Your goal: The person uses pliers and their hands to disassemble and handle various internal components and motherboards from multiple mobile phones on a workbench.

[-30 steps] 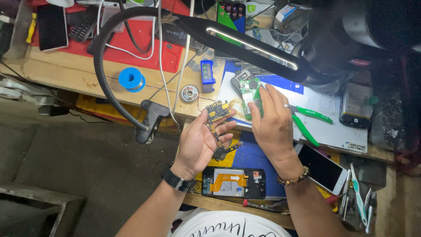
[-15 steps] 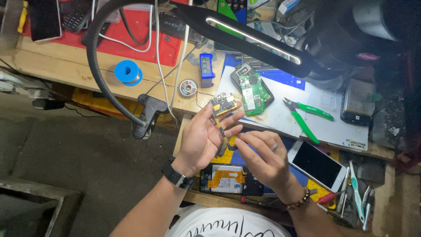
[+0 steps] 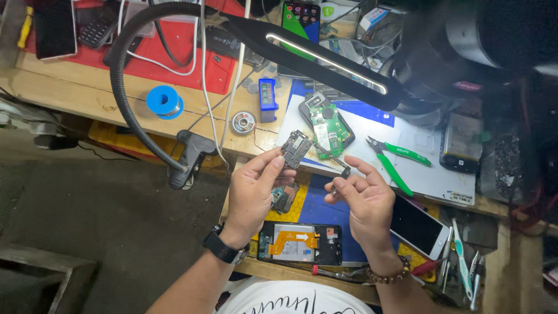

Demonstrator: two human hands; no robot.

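The left hand (image 3: 254, 187) pinches a small dark circuit board (image 3: 296, 149) between thumb and fingertips, holding it tilted above the near edge of the wooden counter (image 3: 70, 96). The right hand (image 3: 361, 200) sits just beside it, fingers curled loosely, pinching a thin dark tool (image 3: 332, 162) whose tip reaches toward the board. Below the hands lies an opened phone (image 3: 300, 243) with an orange flex cable showing. Beyond them a green circuit board (image 3: 328, 127) rests in a phone shell, green-handled cutters (image 3: 397, 159) lie to its right, and a white-faced phone (image 3: 419, 227) lies near the right wrist.
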